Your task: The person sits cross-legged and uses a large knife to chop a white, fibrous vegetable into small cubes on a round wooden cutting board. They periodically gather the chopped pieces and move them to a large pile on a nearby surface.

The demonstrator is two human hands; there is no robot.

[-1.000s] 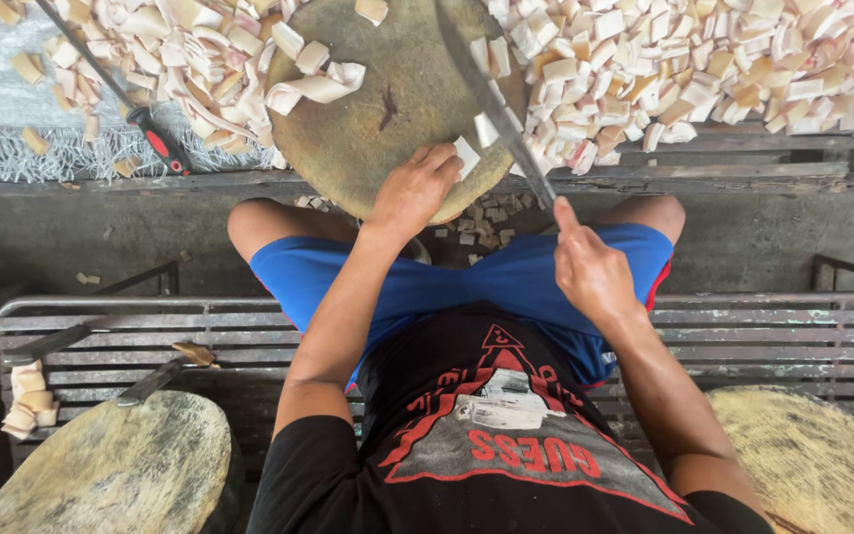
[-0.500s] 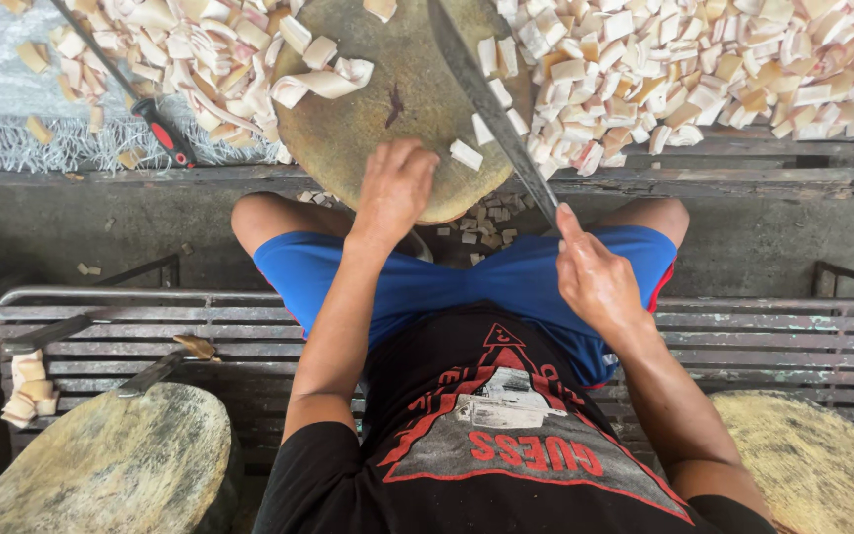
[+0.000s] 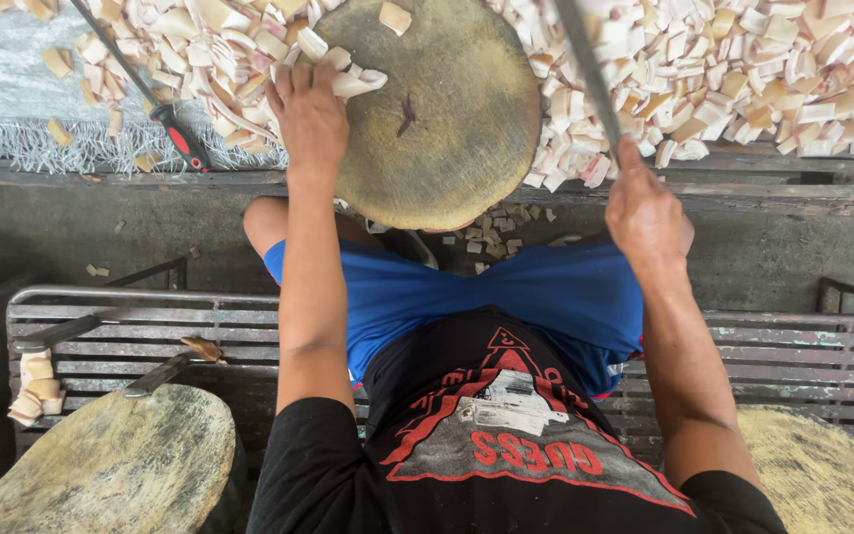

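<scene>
Knife (image 3: 585, 69) in clenched right grip (image 3: 644, 213), blade over round block (image 3: 447, 119); left hand (image 3: 308, 114) flat on pale chunks (image 3: 348, 79).

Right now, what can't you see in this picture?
- Knife tip: cut off by the top edge, head view.
- Knife handle: hidden inside the right hand.
- Left hand fingertips: buried in the cut pieces.
- Block underside and stand: hidden by the block itself.
- Lower legs: hidden under the ledge.

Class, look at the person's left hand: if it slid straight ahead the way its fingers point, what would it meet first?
Probably the pile of pale cut pieces; the left hand already touches pieces at the chopping block edge.
</scene>
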